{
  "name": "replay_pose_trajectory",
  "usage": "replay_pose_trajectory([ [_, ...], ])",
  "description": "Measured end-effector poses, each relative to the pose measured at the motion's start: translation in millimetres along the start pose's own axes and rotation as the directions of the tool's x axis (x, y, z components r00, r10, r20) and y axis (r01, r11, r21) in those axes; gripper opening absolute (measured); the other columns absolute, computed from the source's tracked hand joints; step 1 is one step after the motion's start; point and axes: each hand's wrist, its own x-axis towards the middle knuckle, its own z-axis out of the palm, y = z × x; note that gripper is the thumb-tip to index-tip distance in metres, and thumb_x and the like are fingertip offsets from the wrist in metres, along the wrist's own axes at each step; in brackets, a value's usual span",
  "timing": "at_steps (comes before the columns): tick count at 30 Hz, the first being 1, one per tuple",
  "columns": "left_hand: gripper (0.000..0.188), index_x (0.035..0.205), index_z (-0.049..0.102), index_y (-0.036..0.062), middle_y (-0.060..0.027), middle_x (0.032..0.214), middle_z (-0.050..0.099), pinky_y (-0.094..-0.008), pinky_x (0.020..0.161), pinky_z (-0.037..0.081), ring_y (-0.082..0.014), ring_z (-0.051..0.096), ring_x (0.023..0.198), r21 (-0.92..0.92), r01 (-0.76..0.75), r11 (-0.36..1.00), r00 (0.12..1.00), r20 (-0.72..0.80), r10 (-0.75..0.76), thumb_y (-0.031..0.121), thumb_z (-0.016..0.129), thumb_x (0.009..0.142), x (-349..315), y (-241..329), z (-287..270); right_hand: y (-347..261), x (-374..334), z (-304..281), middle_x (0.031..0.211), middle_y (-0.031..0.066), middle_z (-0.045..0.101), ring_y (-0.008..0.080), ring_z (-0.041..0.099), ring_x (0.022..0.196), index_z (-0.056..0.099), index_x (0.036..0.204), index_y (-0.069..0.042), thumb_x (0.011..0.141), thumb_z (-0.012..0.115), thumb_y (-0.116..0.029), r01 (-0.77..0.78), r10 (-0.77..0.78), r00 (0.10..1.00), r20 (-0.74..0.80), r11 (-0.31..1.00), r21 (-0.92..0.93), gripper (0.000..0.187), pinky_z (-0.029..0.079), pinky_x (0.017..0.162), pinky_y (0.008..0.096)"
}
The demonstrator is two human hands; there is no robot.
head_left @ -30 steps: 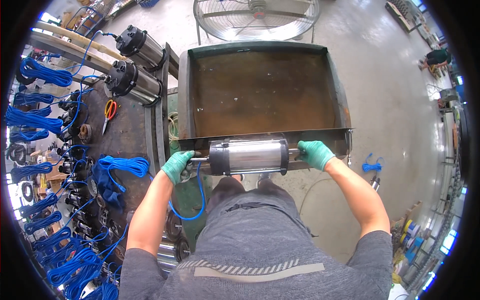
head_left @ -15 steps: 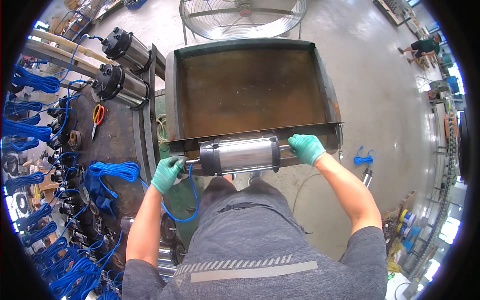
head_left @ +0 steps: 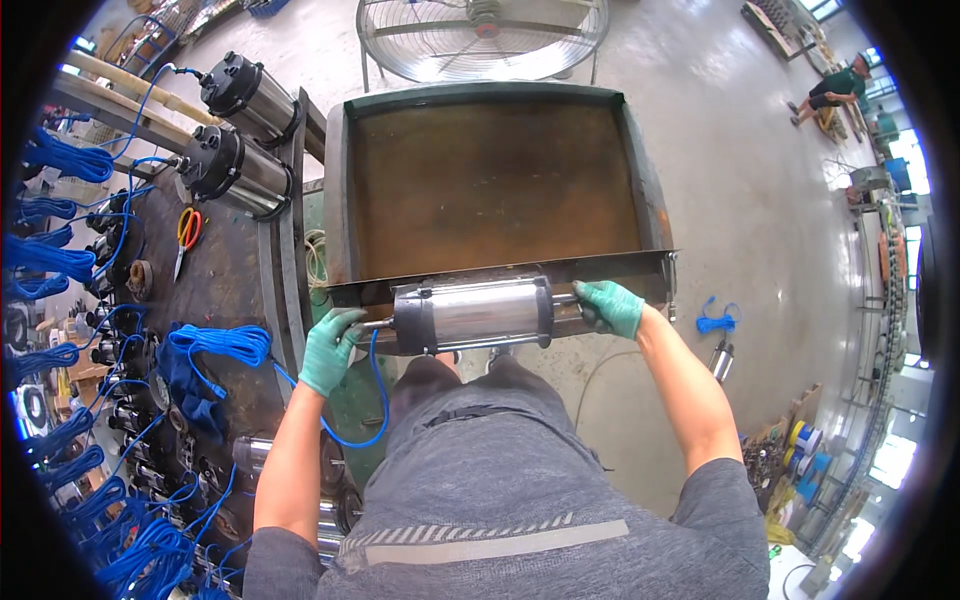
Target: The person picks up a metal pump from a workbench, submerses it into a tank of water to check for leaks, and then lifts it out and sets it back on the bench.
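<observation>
A shiny steel motor (head_left: pixel 488 313) with black end caps lies level in front of me, at the near edge of a metal tank. My left hand (head_left: pixel 332 350), in a green glove, grips the short metal rod at its left end. On the right end, my gloved right hand (head_left: pixel 612 308) is closed round the protruding shaft. From the left end a blue cable (head_left: pixel 384 405) hangs in a loop and leads to a coiled blue cable (head_left: pixel 225 343) on the left bench.
The brown-floored tank (head_left: pixel 500 185) stands ahead, a large fan (head_left: pixel 485 35) behind it. Two more motors (head_left: pixel 235 175), scissors (head_left: pixel 187 240) and several cable coils occupy the left bench (head_left: pixel 225 270). A small steel cylinder (head_left: pixel 721 360) stands on the floor at right. A person (head_left: pixel 838 90) is far right.
Both hands keep their hold on the motor's ends, and its position against the tank is nearly the same. My view has shifted slightly. The far person has changed posture.
</observation>
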Motion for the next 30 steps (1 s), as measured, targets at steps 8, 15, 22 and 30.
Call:
replay_pose_trajectory([
  [8,0.03,0.107,0.072,0.0071,-0.0023,0.069,0.063,-0.0256,0.037,0.035,-0.0101,0.047,0.043,-0.376,0.856,0.355,0.498,0.421,-0.758,0.035,0.061,0.101,29,-19,10,13,-9,13,0.084,0.0005,0.061,0.0095,0.056,0.067,0.06,0.118,-0.01,0.103,0.061,-0.019,0.264,-0.3,0.952,0.053,0.899,0.351,0.018,0.047,0.058,0.0236],
  [15,0.049,0.128,0.063,0.0058,-0.0108,0.111,0.067,-0.0369,0.095,0.051,-0.0227,0.063,0.11,-0.059,0.081,0.995,0.986,0.15,-0.072,0.025,0.08,0.085,1,5,-8,13,-7,7,0.089,0.0011,0.063,0.011,0.06,0.074,0.064,0.117,-0.011,0.1,0.066,-0.015,0.254,-0.29,0.955,0.063,0.907,0.336,0.018,0.052,0.067,0.027],
  [22,0.061,0.129,0.064,0.01,-0.0119,0.126,0.064,-0.0443,0.098,0.051,-0.0352,0.061,0.115,0.355,-0.342,0.87,0.921,0.311,0.236,0.019,0.083,0.072,9,-6,-30,10,-8,6,0.088,0.0012,0.063,0.0105,0.059,0.072,0.064,0.116,-0.01,0.1,0.064,-0.015,0.271,-0.308,0.948,0.077,0.911,0.312,0.016,0.051,0.066,0.0276],
  [30,0.064,0.134,0.06,0.0101,-0.0133,0.126,0.063,-0.0435,0.091,0.055,-0.0371,0.064,0.108,0.323,-0.357,0.877,0.875,0.444,0.193,0.019,0.082,0.074,18,-3,-33,12,-8,6,0.087,0.0013,0.063,0.0108,0.06,0.072,0.065,0.116,-0.009,0.1,0.065,-0.015,0.272,-0.302,0.952,0.055,0.913,0.304,0.016,0.052,0.065,0.0277],
])
